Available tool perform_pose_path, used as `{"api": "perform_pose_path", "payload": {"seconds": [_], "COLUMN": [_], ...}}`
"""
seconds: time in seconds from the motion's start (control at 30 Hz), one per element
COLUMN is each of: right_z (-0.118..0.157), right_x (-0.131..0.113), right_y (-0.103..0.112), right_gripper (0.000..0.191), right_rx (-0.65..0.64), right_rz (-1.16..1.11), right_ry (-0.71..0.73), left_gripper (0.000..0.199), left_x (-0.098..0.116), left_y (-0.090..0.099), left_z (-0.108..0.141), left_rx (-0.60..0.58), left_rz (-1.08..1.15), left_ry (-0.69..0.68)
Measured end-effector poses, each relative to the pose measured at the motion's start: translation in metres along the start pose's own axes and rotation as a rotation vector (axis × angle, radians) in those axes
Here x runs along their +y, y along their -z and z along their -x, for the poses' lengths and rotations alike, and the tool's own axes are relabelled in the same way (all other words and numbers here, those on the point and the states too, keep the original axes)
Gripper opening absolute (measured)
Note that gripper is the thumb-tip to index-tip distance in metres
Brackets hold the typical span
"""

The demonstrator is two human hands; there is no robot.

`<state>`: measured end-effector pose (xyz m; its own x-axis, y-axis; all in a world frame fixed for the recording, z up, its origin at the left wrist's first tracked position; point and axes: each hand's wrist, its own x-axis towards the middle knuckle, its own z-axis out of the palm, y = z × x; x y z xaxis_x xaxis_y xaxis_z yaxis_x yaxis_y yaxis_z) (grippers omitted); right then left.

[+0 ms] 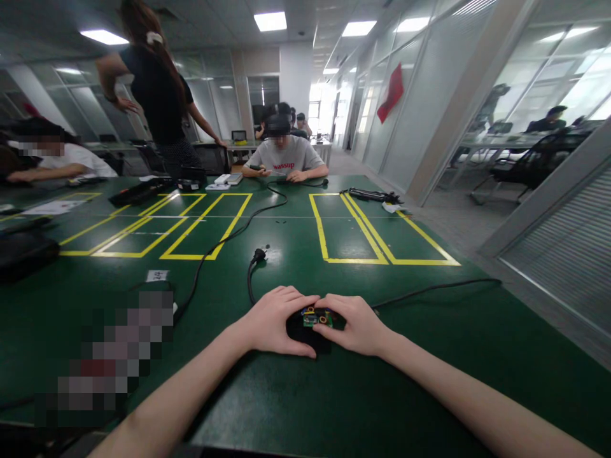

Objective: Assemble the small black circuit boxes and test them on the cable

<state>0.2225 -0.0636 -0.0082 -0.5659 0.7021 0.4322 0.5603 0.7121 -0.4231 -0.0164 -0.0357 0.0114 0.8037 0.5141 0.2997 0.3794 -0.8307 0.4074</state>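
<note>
A small green circuit board [311,320] with copper-coloured coils sits over a black casing [308,338] on the green table [267,401]. My right hand [356,324] pinches the board's right part between thumb and fingers. Curved around the left side of the casing, my left hand [277,321] has its thumb at the near edge and its fingertips at the far edge. The two hands' fingertips nearly meet above the board. My palms hide part of the casing.
A black plug [259,256] and cable lie beyond my hands. Another cable [439,287] runs right. Yellow tape rectangles [358,261] mark the table. A person [286,156] sits opposite; another person [155,83] stands at the left. A blurred-out object [114,350] lies at the left.
</note>
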Motion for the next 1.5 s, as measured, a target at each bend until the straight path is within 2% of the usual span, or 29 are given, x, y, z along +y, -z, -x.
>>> {"api": "perform_pose_path", "payload": {"seconds": [0.17,0.33,0.47,0.53,0.7,0.83,0.93,1.13,1.27,1.5], "right_z": [-0.002,-0.007,-0.009,-0.009,-0.006,-0.004,-0.004,-0.005,-0.006,-0.009], "right_x": [-0.003,0.002,0.01,0.012,0.011,0.012,0.012,0.009,0.004,-0.008], "right_y": [-0.003,-0.008,-0.004,0.0,0.003,0.002,0.002,0.005,0.002,-0.01], "right_gripper": [0.022,0.021,0.037,0.042,0.041,0.052,0.061,0.043,0.037,0.042], "right_rx": [0.022,0.027,0.083,0.07,0.006,0.013,-0.013,-0.038,-0.022,-0.041], "right_rz": [0.05,0.029,0.071,0.078,0.005,0.005,0.011,0.016,0.064,0.22], "right_ry": [0.019,-0.034,-0.013,0.035,0.082,0.072,0.052,-0.022,-0.087,-0.227], "left_gripper": [0.083,0.074,0.069,0.072,0.087,0.073,0.054,0.012,0.01,0.016], "left_x": [-0.003,-0.006,-0.009,-0.011,-0.012,-0.012,-0.011,-0.013,-0.016,-0.017], "left_y": [-0.003,-0.006,-0.004,-0.001,0.0,-0.004,-0.004,0.001,0.001,-0.003], "left_z": [-0.001,-0.002,-0.002,-0.001,0.002,0.003,0.001,0.001,0.002,-0.001], "left_rx": [-0.001,0.018,0.063,0.048,0.005,0.045,0.098,0.156,0.098,0.074], "left_rz": [0.006,-0.036,-0.101,-0.094,-0.033,0.003,0.031,-0.037,-0.052,-0.1], "left_ry": [0.024,0.039,0.087,0.089,0.075,0.075,0.066,0.129,0.181,0.178]}}
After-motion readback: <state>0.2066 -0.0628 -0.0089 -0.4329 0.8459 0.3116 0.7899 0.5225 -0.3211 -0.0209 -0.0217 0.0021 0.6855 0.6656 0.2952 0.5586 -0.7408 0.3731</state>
